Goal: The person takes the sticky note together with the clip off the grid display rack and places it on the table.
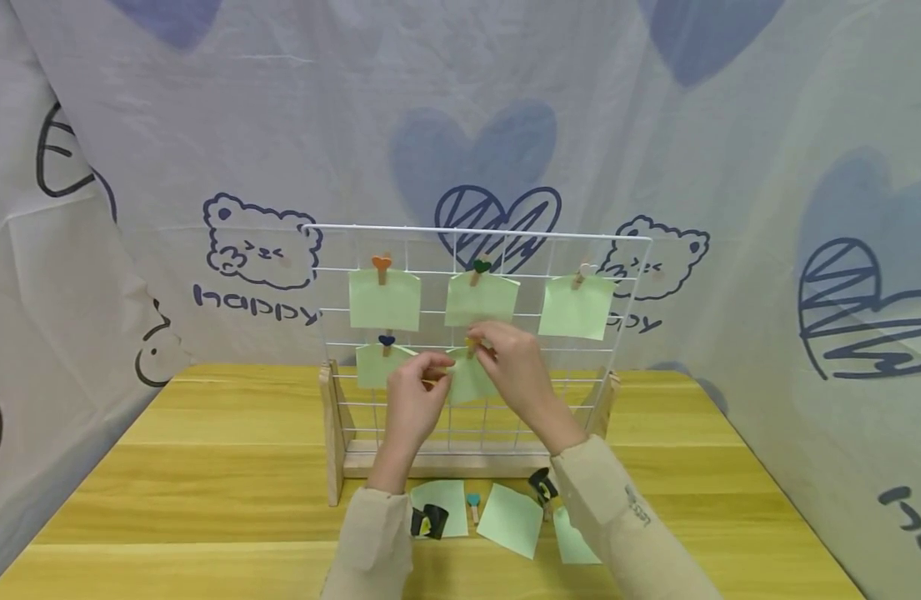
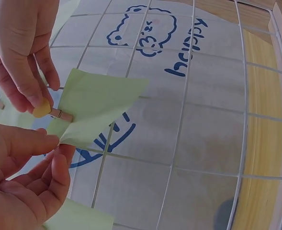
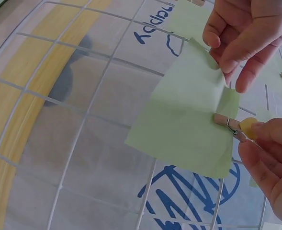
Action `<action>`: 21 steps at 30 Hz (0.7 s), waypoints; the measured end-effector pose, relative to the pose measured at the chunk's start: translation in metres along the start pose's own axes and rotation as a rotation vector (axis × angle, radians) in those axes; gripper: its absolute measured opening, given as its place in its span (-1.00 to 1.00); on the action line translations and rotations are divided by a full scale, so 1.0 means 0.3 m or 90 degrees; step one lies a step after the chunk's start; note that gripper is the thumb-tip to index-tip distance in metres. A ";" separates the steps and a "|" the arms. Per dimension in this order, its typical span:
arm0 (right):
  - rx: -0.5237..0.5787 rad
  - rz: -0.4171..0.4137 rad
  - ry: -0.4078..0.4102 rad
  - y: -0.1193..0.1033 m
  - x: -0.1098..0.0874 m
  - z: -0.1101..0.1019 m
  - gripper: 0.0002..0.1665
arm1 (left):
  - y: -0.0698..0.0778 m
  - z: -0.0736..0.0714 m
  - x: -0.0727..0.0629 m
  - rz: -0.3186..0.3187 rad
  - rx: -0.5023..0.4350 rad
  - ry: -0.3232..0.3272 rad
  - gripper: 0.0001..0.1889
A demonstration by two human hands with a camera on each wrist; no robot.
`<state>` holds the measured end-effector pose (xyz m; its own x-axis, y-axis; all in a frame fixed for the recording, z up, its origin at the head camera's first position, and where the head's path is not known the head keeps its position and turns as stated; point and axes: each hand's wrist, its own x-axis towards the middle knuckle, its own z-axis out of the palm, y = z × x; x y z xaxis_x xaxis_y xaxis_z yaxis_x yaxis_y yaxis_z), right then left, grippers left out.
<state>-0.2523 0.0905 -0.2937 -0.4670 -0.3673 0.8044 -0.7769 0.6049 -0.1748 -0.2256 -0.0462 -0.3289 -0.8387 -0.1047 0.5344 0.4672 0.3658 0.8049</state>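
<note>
My left hand (image 1: 417, 390) pinches the upper left corner of a pale green paper note (image 1: 471, 382) between thumb and forefinger. At the note's top edge, my right hand (image 1: 518, 365) pinches a small wooden clothespin with a yellow heart (image 3: 249, 128); its wooden jaws lie over the paper. The note hangs in front of the white wire grid (image 1: 430, 406), in the row under the upper notes. To its left, another green note (image 1: 373, 367) hangs from a clothespin with a dark blue heart (image 1: 387, 340), partly behind my left hand.
Three green notes hang above, under orange (image 1: 382, 263), green (image 1: 482, 267) and white (image 1: 586, 270) heart clothespins. A wooden base (image 1: 445, 463) carries the grid on the table (image 1: 205, 467). In front lie loose notes (image 1: 509, 521), a teal heart clothespin (image 1: 473, 504) and black objects (image 1: 434, 521).
</note>
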 end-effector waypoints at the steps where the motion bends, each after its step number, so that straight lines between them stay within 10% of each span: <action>1: 0.003 0.000 0.001 0.000 0.002 0.000 -0.82 | 0.001 0.000 0.000 -0.001 0.001 -0.002 -0.86; 21: 0.032 0.041 -0.019 -0.014 0.017 0.002 -0.84 | -0.007 0.012 0.003 -0.001 0.006 0.013 -0.83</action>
<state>-0.2519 0.0857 -0.2893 -0.5288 -0.3494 0.7735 -0.7642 0.5926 -0.2548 -0.2284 -0.0436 -0.3312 -0.8335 -0.1237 0.5385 0.4635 0.3739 0.8033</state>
